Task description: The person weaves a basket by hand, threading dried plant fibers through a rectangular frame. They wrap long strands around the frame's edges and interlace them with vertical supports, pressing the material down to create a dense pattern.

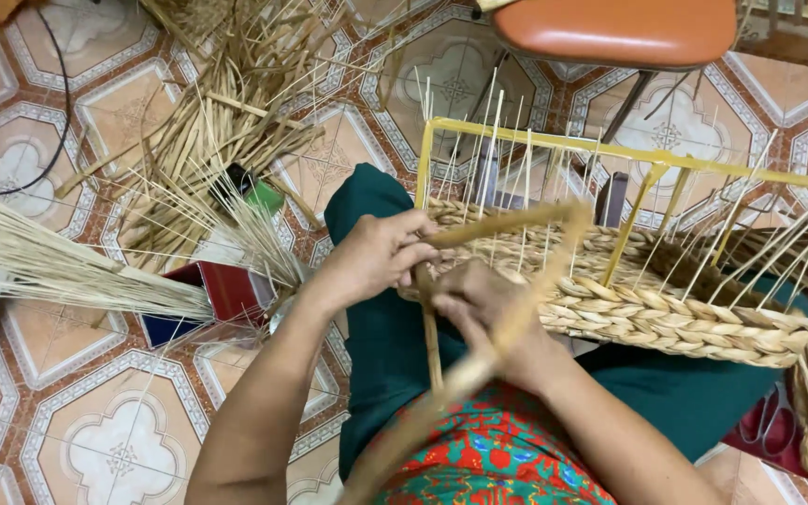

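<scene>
On our lap sits the half-woven basket (666,313) on its yellow frame (610,150). Our left hand (376,254) pinches a flat straw strip (507,224); our right hand (479,304) curls around it too. It looks light and bendy, so we hold it near the weave.

Half-woven straw basket (666,313) on lap, tan strand (502,224) across it

Even, soft indoor light; faint shadows; slight motion blur on hands (423,271).
</scene>
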